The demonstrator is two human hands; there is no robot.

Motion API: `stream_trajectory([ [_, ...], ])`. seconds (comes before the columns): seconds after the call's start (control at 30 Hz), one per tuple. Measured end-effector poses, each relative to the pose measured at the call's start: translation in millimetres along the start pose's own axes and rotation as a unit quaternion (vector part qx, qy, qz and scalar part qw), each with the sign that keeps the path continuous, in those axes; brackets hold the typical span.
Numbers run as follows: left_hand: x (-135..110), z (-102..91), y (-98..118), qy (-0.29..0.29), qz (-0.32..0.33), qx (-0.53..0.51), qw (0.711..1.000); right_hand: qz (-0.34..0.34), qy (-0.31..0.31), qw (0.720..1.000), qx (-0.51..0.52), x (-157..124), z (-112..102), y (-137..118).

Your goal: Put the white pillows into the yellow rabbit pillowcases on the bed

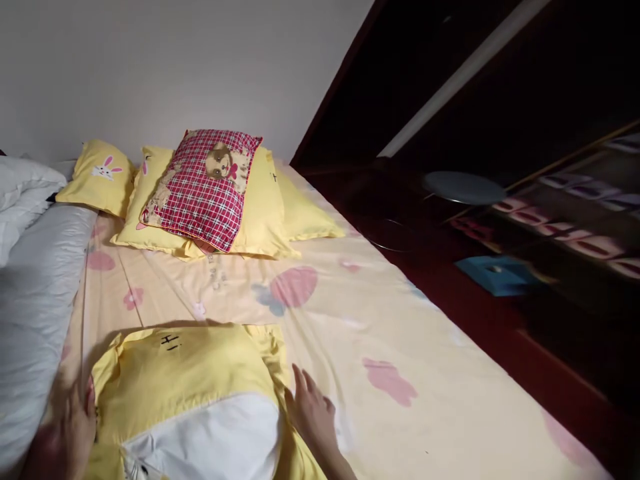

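Observation:
A yellow pillow (185, 380) with "Hi" printed on it lies at the near end of the bed, its white inner pillow showing at the open end. My left hand (65, 437) rests against the pillow's left side, blurred. My right hand (313, 413) lies with fingers spread on the pillow's right edge and the sheet. Neither hand visibly grips the fabric.
The bed has a pale yellow sheet (380, 333) with pink shapes. At its head lie yellow pillows (103, 175) and a red checked cushion (205, 190). A grey-white duvet (35, 280) runs along the left. Dark floor, a round stool (463, 188) and a blue box (497, 275) are on the right.

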State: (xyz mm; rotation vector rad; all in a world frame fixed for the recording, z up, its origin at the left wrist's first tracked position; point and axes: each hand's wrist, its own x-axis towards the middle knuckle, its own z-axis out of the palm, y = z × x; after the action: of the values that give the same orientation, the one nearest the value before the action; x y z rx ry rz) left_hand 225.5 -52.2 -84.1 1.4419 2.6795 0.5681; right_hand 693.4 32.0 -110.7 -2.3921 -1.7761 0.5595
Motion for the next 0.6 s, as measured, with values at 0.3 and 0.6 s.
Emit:
stream_trajectory([
  [0.3, -110.4, 90.5, 96.4, -0.078, 0.326, 0.055, 0.941, -0.233, 0.016, 0.972, 0.001, -70.9, 99.7, -76.8],
  [0.6, -69.5, 64.4, 58.4, -0.052, 0.239, 0.132, 0.961, -0.269, 0.057, 0.961, 0.009, -52.3, 81.0, -58.3],
])
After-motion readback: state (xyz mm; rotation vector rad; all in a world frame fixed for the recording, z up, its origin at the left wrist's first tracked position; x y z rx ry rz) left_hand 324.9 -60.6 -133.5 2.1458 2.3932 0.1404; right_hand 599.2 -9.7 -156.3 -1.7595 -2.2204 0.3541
